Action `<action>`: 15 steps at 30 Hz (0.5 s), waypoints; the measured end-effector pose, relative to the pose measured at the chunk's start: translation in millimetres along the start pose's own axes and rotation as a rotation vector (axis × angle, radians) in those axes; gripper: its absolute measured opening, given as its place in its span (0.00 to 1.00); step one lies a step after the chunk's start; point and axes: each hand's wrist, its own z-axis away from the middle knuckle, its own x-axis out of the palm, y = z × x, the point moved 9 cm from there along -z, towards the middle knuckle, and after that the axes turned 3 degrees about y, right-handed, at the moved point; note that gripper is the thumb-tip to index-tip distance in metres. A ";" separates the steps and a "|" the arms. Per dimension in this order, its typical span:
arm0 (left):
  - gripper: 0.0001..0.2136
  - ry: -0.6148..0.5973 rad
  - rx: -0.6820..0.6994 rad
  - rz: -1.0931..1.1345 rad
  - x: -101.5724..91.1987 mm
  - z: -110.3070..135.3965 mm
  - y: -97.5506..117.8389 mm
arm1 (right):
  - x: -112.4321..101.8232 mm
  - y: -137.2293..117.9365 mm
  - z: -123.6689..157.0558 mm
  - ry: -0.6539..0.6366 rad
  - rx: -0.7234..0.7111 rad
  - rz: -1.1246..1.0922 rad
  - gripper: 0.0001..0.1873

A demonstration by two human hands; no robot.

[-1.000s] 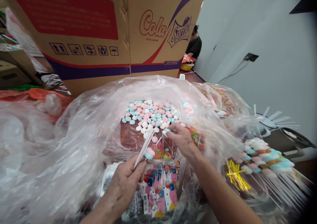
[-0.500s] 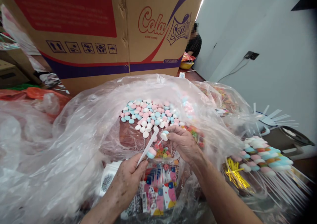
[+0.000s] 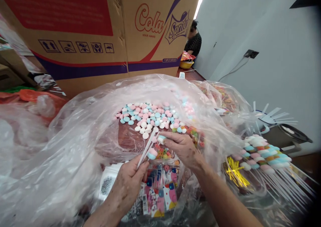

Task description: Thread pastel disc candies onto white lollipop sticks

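The left hand (image 3: pixel 129 183) is closed in a pinch around the thin white plastic sticks (image 3: pixel 145 149). The right hand (image 3: pixel 182 146) pinches a small white-and-blue candy disc (image 3: pixel 162 139) just beside the stick tips, near the pile of pastel candy discs (image 3: pixel 150 115) inside the large clear plastic bag (image 3: pixel 82 136).

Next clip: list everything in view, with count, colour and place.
cardboard box: one, brown with red and purple print, at the back
plastic bag: largest of several, clear, open before the person
loose candies: many, pink, blue, white, inside the plastic bag
candy skewers: a bundle, pastel, at right
twist ties: a bunch, gold, beside the candy skewers
printed packets: several, multicoloured, below the hands
co-worker: one, dark top, far back
left hand: one, fingers shut on white sticks
right hand: one, fingers pinching a candy piece near the stick tips
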 end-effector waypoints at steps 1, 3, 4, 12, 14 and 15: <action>0.13 -0.001 0.001 0.000 0.0 0.0 -1.0 | 0.8 -3.1 2.0 0.007 -0.034 0.055 0.15; 0.13 0.005 0.012 -0.017 -1.2 -0.1 -2.5 | 4.8 -7.1 7.3 0.017 -0.095 0.134 0.17; 0.13 0.014 0.019 -0.029 -2.4 -0.1 -3.3 | 8.0 -7.5 10.4 0.017 -0.118 0.153 0.17; 0.13 0.052 0.043 -0.047 -3.6 -2.9 -2.0 | 38.3 -7.4 33.5 -0.034 -0.187 0.126 0.21; 0.14 0.033 0.033 -0.052 -0.9 -2.8 -0.5 | 37.5 -14.9 36.9 -0.069 -0.210 0.141 0.20; 0.16 0.025 0.027 -0.053 -0.2 -2.5 0.1 | 32.1 -18.0 37.8 -0.067 -0.216 0.149 0.20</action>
